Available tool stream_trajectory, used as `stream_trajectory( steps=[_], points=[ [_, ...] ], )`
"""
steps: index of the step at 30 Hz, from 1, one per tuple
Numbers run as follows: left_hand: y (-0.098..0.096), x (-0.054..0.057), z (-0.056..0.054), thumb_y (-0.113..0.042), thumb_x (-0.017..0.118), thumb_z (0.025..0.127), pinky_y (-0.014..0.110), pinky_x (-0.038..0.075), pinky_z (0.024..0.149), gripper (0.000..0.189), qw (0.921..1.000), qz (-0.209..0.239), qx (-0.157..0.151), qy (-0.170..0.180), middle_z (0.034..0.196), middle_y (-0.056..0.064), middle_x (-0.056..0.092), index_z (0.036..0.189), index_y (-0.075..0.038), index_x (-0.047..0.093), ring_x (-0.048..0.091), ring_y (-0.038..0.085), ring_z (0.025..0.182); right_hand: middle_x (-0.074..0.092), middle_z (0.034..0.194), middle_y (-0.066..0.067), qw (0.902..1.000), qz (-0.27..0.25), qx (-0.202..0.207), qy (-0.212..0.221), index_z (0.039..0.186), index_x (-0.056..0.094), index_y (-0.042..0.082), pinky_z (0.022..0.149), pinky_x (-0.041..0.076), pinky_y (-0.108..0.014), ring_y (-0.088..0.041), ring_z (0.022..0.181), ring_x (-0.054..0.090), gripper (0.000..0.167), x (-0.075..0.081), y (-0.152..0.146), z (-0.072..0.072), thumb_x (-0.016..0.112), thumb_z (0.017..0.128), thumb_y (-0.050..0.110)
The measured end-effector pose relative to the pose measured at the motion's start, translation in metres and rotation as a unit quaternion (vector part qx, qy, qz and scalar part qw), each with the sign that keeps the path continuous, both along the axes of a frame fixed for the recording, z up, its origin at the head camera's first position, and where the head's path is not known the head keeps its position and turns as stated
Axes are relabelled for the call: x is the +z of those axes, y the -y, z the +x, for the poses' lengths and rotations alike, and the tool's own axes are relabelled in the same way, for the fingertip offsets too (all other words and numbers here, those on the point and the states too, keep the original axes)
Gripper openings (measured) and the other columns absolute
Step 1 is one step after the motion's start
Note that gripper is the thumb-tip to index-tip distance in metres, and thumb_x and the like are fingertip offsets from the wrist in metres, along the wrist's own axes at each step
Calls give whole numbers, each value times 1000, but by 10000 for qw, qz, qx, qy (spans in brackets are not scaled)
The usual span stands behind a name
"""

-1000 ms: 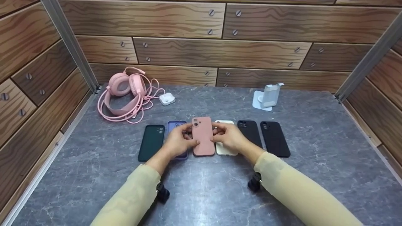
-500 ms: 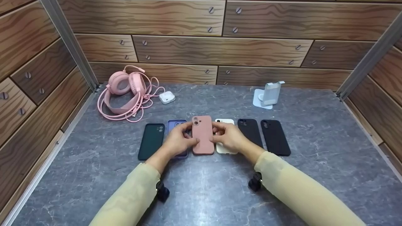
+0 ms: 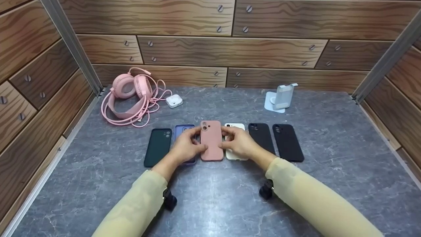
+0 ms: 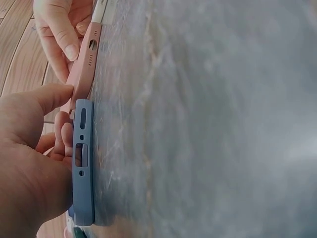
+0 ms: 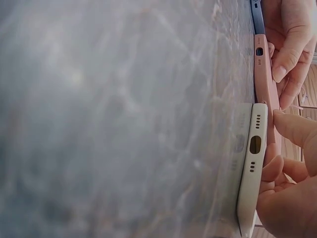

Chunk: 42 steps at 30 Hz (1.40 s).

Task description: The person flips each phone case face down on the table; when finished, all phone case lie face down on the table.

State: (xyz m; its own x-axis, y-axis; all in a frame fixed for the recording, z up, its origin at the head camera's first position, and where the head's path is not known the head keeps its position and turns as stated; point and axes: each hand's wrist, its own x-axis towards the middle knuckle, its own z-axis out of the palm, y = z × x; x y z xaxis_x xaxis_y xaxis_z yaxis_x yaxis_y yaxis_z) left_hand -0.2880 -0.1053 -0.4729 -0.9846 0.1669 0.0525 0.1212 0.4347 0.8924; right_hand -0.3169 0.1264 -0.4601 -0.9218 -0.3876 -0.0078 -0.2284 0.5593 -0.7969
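Step in hand, I judge: squaring pink phone case (image 3: 212, 143) within row, centre of frame. Left hand (image 3: 186, 145) and right hand (image 3: 241, 143) pinch its opposite long edges. Next move likely calls for both grips easing evenly. Case lies between my hands, purple phone case (image 3: 179, 131) just left, cream phone case (image 3: 234, 156) just right.

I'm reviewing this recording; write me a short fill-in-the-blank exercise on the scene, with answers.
The left hand and right hand hold the ____ phone case.
In the head view, the leftmost case is dark ____.
There, the headphones lie to the ____ of the stand.
The rightmost case there is ____.
Missing words: pink; green; left; black.
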Motion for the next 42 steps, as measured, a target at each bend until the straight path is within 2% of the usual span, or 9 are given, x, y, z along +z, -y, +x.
stream_trajectory(
  steps=[8,18,24,30,33,38,42],
  points=[
    [-1,1,1,-3,83,88,26,53,69,72,9999,-141,28,62,137,18,57,154,-2,54,61,16,84,59,143,-19,9999,115,41,-54,152,55,-2,76,54,-27,-18,93,65,68,1,1,3,82,90,5],
    [-2,-1,3,0,83,87,26,53,69,71,10000,-76,-1,-1,132,20,58,152,-1,55,61,17,85,59,140,-21,9998,148,58,-94,148,58,-4,74,53,-25,-17,91,64,64,-2,0,5,82,89,5],
    [-3,2,1,0,82,88,25,54,68,70,10000,-18,18,96,136,18,61,152,-1,55,63,16,84,59,139,-18,9993,354,-2,-150,148,61,1,73,51,-26,-17,90,63,62,-1,1,4,82,90,7],
    [1,11,1,1,78,91,28,58,72,66,9994,128,52,321,145,14,60,153,-3,56,68,18,90,60,134,-17,9981,593,-3,-189,148,61,2,73,51,-27,-17,90,64,61,4,4,3,82,90,8],
    [5,19,3,0,78,93,31,59,77,61,9993,155,101,330,147,15,59,151,-4,57,69,21,97,64,135,-15,9983,584,-45,-68,150,59,1,78,53,-30,-20,97,66,63,8,6,4,81,91,7],
    [21,30,5,-4,80,92,34,60,82,58,9997,65,237,40,138,19,65,146,-1,61,71,28,105,68,133,-12,9991,324,-270,99,152,57,4,91,58,-36,-27,115,68,63,15,10,6,79,93,5],
    [37,36,6,-2,81,89,34,60,83,55,9990,54,391,-199,125,22,69,142,1,64,71,34,105,69,124,-12,9994,151,-316,-4,150,59,4,90,58,-38,-29,113,68,59,20,15,8,78,95,7]
  ],
)
